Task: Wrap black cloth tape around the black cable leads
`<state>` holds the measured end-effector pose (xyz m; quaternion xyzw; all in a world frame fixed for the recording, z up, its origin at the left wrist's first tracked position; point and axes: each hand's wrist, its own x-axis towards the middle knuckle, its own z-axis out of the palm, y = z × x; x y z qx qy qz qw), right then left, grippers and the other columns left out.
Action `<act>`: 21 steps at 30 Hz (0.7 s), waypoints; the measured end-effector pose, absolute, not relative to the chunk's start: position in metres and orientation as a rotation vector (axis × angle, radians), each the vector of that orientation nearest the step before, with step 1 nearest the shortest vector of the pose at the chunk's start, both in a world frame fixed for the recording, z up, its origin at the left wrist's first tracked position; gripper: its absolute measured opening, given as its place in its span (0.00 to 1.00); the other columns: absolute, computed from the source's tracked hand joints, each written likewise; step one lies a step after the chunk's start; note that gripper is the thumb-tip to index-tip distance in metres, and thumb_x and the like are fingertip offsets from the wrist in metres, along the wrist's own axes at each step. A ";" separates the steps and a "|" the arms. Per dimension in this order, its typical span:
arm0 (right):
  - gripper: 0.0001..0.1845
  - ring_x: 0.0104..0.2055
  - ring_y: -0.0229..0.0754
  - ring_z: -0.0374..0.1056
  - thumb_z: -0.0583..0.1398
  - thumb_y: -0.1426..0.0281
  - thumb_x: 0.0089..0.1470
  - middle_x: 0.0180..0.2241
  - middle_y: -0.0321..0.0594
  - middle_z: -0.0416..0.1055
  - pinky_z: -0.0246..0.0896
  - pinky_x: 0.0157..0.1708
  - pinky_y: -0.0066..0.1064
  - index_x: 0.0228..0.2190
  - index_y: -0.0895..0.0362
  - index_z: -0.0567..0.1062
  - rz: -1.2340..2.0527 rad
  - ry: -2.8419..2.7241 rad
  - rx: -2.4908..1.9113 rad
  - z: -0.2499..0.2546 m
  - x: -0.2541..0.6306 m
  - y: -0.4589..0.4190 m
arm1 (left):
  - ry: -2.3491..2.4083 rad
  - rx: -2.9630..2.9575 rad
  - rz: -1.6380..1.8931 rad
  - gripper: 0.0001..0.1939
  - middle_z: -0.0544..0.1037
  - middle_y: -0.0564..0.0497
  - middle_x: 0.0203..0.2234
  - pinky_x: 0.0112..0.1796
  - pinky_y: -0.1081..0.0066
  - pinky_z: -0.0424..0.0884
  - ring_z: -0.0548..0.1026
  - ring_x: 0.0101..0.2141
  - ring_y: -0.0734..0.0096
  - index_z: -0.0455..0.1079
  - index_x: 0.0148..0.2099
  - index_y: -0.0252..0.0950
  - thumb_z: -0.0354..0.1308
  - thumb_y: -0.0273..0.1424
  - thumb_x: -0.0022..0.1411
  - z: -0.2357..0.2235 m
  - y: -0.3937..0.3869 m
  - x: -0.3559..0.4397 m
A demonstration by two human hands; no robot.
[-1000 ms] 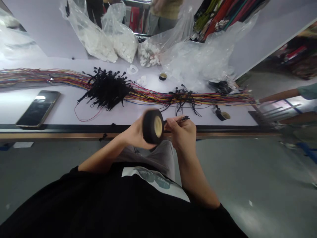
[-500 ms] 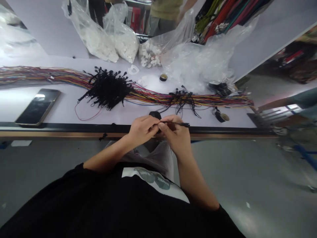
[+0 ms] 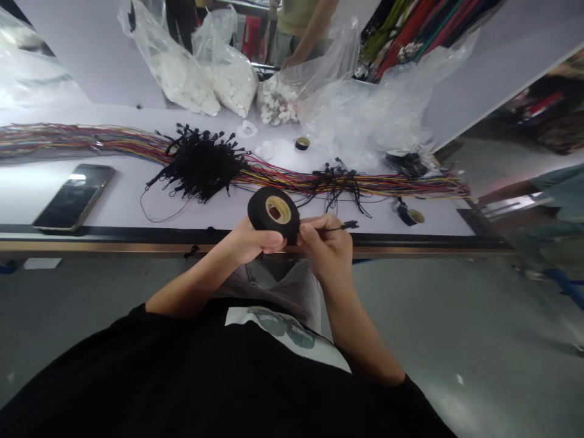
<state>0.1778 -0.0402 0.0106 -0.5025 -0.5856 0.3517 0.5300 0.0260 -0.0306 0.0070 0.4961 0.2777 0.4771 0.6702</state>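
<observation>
My left hand (image 3: 255, 239) is closed on a roll of black tape (image 3: 260, 213), its pale core facing up toward me. Close beside the roll, my right hand (image 3: 329, 240) pinches a thin black wire lead (image 3: 337, 228) whose dark connector end (image 3: 350, 224) sticks out to the right. Both hands are over the table's front edge, nearly touching. Behind them a long bundle of coloured wires (image 3: 278, 178) runs across the table. A thick cluster of black connector ends (image 3: 205, 161) lies on its left part and a smaller black cluster (image 3: 340, 181) on its right.
A phone (image 3: 75, 198) lies at the left. Two smaller tape rolls (image 3: 302, 143) (image 3: 415, 216) rest behind and to the right. Plastic bags of white connectors (image 3: 232, 82) line the back. Another person's arm (image 3: 314, 30) shows beyond the partition.
The black tape roll has come up from behind my left hand and turned its core toward me. My left hand has moved slightly left; my right hand still pinches the lead.
</observation>
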 end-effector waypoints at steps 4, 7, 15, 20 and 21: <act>0.15 0.16 0.30 0.54 0.63 0.61 0.42 0.14 0.26 0.61 0.50 0.17 0.24 0.19 0.54 0.63 1.064 -1.124 -1.207 0.006 0.178 -0.034 | 0.530 1.595 1.044 0.38 0.70 0.47 0.40 0.42 0.67 0.69 0.70 0.43 0.63 0.66 0.46 0.38 0.73 0.37 0.29 0.015 -0.031 0.010; 0.14 0.20 0.32 0.60 0.63 0.63 0.43 0.17 0.29 0.65 0.56 0.23 0.27 0.18 0.55 0.65 0.903 -1.262 -1.234 0.010 0.180 -0.036 | 0.541 1.857 0.880 0.35 0.68 0.46 0.41 0.39 0.68 0.69 0.69 0.40 0.64 0.66 0.46 0.37 0.72 0.38 0.32 0.016 -0.031 0.007; 0.06 0.27 0.36 0.66 0.60 0.65 0.50 0.24 0.32 0.69 0.60 0.29 0.30 0.26 0.53 0.70 0.568 -1.638 -1.228 0.025 0.178 -0.047 | 1.065 1.772 1.258 0.04 0.71 0.54 0.25 0.34 0.73 0.64 0.69 0.30 0.73 0.66 0.27 0.37 0.56 0.26 0.54 0.002 -0.030 0.036; 0.03 0.29 0.38 0.68 0.59 0.67 0.51 0.26 0.33 0.70 0.62 0.30 0.31 0.28 0.53 0.70 0.504 -1.655 -1.257 0.018 0.181 -0.044 | 1.041 1.434 1.339 0.03 0.71 0.55 0.24 0.32 0.73 0.66 0.70 0.27 0.75 0.67 0.30 0.37 0.58 0.26 0.51 0.004 -0.036 0.042; 0.04 0.30 0.38 0.68 0.59 0.67 0.51 0.26 0.33 0.71 0.63 0.31 0.31 0.27 0.53 0.70 0.443 -1.649 -1.256 0.017 0.182 -0.044 | 1.009 1.313 1.350 0.07 0.71 0.55 0.25 0.30 0.74 0.66 0.69 0.25 0.77 0.66 0.33 0.37 0.60 0.27 0.50 0.004 -0.037 0.043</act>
